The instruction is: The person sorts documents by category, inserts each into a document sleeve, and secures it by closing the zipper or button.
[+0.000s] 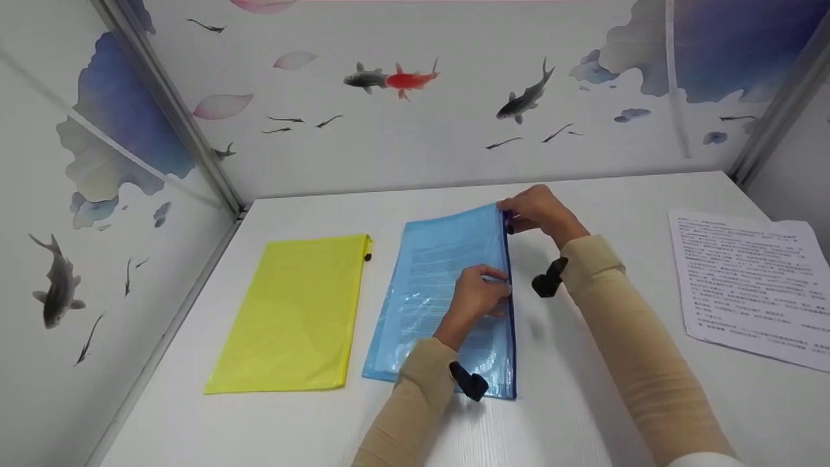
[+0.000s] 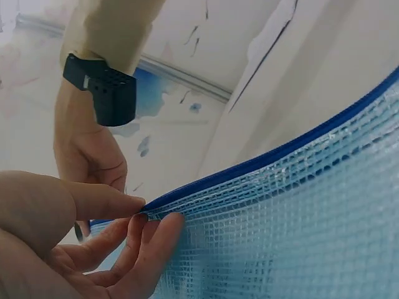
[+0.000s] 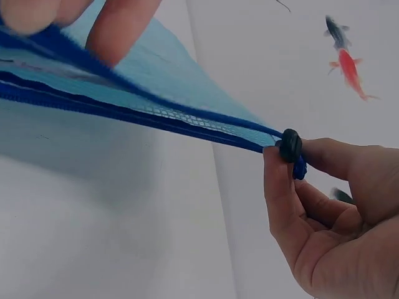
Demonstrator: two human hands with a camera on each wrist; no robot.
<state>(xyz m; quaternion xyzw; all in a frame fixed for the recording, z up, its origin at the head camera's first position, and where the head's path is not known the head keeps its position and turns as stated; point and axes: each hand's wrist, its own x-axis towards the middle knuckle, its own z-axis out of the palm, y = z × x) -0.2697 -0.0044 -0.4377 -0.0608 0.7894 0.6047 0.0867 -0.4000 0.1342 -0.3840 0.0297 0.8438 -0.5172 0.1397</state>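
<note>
- Blue translucent mesh lies under your hands: the zip pouch [image 1: 402, 311] is on the worktop [image 1: 570, 428], near its middle, with printed paper [image 1: 434, 259] showing through its front.
- You seem to be at the zip step; the right wrist view shows the pouch mouth gaping between its dark-blue edges.
- Your right hand [image 1: 538, 211] pinches the far corner at the black pull [image 3: 290, 146], between thumb and fingertips.
- Your left hand [image 1: 478, 295] pinches the zip edge [image 2: 268, 160] partway along, raising it a little.
- If closing is the aim, the next move likely calls for bringing both edges together and drawing the pull towards you; watch that no paper or mesh catches.
- Left of the pouch, a yellow pouch [image 1: 295, 314] lies flat, just apart.
- Well to the right, printed sheets [image 1: 752, 285] lie on the worktop.
</note>
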